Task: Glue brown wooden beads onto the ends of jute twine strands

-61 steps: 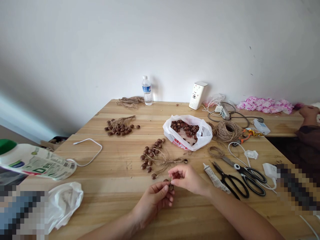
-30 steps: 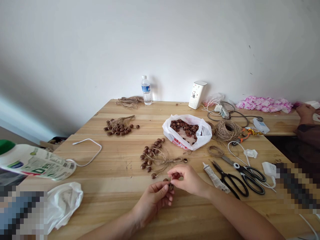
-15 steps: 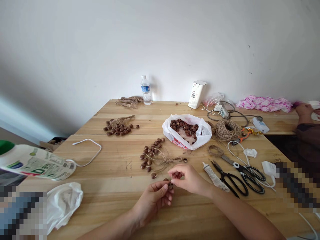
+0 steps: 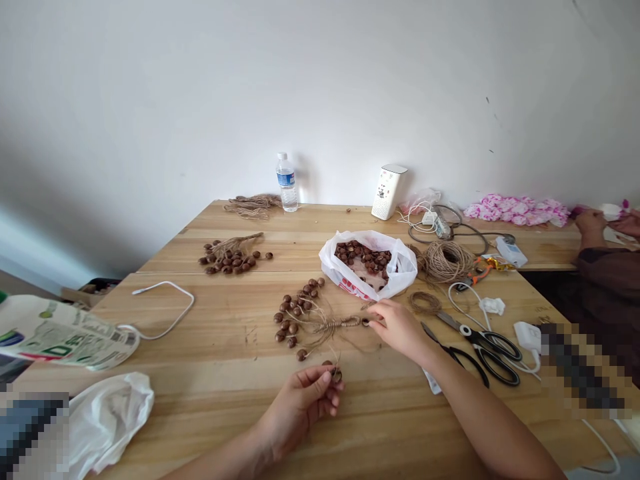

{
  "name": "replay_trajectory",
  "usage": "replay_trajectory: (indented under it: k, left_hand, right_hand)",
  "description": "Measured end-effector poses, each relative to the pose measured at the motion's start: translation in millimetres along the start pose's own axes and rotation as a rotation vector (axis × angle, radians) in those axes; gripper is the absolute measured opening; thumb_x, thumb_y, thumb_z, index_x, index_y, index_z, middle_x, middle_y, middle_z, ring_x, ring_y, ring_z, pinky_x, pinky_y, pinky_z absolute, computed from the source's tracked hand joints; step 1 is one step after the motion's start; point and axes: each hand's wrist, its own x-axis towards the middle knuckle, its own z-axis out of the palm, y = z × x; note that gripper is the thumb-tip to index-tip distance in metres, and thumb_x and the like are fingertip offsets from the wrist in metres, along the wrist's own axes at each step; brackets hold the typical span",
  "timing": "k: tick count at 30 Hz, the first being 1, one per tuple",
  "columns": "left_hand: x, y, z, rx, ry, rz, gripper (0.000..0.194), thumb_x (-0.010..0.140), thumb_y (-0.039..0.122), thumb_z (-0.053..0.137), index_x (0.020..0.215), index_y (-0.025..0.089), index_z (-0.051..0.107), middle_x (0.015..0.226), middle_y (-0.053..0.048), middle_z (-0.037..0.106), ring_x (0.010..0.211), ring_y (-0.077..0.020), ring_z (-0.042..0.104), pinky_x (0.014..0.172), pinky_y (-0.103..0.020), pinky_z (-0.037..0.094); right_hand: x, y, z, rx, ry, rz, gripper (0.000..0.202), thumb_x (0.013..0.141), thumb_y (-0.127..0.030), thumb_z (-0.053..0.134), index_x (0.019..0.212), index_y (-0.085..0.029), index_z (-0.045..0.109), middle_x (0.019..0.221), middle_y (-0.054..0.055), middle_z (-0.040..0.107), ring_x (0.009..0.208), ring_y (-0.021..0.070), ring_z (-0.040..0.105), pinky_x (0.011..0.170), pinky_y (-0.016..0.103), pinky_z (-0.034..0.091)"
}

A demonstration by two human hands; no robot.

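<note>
Rough, matt twine (image 4: pixel 345 323) — smooth wooden tabletop (image 4: pixel 210 387)

1. Soft light on the wall (image 4: pixel 320 87), with a bright streak at left.
2. The bottle (image 4: pixel 287 188) throws a faint shadow rightward.
3. The jug (image 4: pixel 75 330) looks stretched at the edge.
4. Pixelated patches (image 4: pixel 583 370) cover both lower sides.

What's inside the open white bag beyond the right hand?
The bag holds many brown nut-like pieces, mostly toward its far side. Anything under the top layer, or behind the near wall, is covered.
</note>
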Motion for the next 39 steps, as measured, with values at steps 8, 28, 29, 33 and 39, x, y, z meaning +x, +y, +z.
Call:
replay_trajectory:
  k: [8, 28, 29, 33, 39]
  left_hand:
    - [1, 0, -1.1, 0.003, -0.007, -0.005, 0.021, 0.07, 0.025, 0.071, 0.086, 0.012, 0.067, 0.074, -0.009, 0.068, 0.057, -0.0124, 0.058, 0.056, -0.026, 0.044]
    - [1, 1, -1.2, 0.004, -0.02, -0.004, 0.019, 0.07, 0.024, 0.071, 0.085, 0.011, 0.069, 0.076, -0.009, 0.067, 0.059, -0.0121, 0.058, 0.056, -0.026, 0.044]
    - [1, 1, -1.1, 0.007, -0.028, -0.003, 0.019, 0.071, 0.024, 0.07, 0.085, 0.011, 0.069, 0.076, -0.009, 0.067, 0.059, -0.012, 0.058, 0.057, -0.026, 0.045]
    - [0, 2, -0.2, 0.022, -0.053, -0.001, 0.019, 0.072, 0.023, 0.07, 0.085, 0.01, 0.069, 0.076, -0.008, 0.065, 0.059, -0.0114, 0.058, 0.057, -0.025, 0.045]
    - [-1, 3, 0.5, 0.032, -0.054, 0.004, 0.017, 0.072, 0.022, 0.069, 0.086, 0.01, 0.069, 0.078, -0.008, 0.065, 0.06, -0.0112, 0.058, 0.058, -0.025, 0.045]
  right_hand:
    - [3, -4, 13, -0.069, -0.094, -0.025, 0.022, 0.072, -0.014, 0.065, 0.094, -0.016, 0.063, 0.101, 0.009, 0.06, 0.095, 0.023, 0.055, 0.08, 0.03, 0.041]
    - [-24, -47, 12, 0.519, -0.05, -0.213, 0.01, 0.073, -0.008, 0.059, 0.078, -0.016, 0.062, 0.079, 0.002, 0.061, 0.063, 0.0107, 0.056, 0.057, 0.02, 0.045]
    - [-26, -50, 14, 0.517, -0.041, -0.222, 0.011, 0.073, -0.007, 0.058, 0.078, -0.016, 0.061, 0.079, 0.003, 0.06, 0.064, 0.0112, 0.056, 0.057, 0.02, 0.045]
    - [-31, -59, 23, 0.47, 0.032, -0.25, 0.014, 0.073, -0.004, 0.055, 0.077, -0.016, 0.06, 0.076, 0.003, 0.058, 0.068, 0.013, 0.055, 0.06, 0.022, 0.044]
    - [-35, -62, 27, 0.442, 0.017, -0.264, 0.013, 0.074, -0.005, 0.055, 0.078, -0.017, 0.059, 0.077, 0.003, 0.057, 0.067, 0.0132, 0.055, 0.06, 0.023, 0.044]
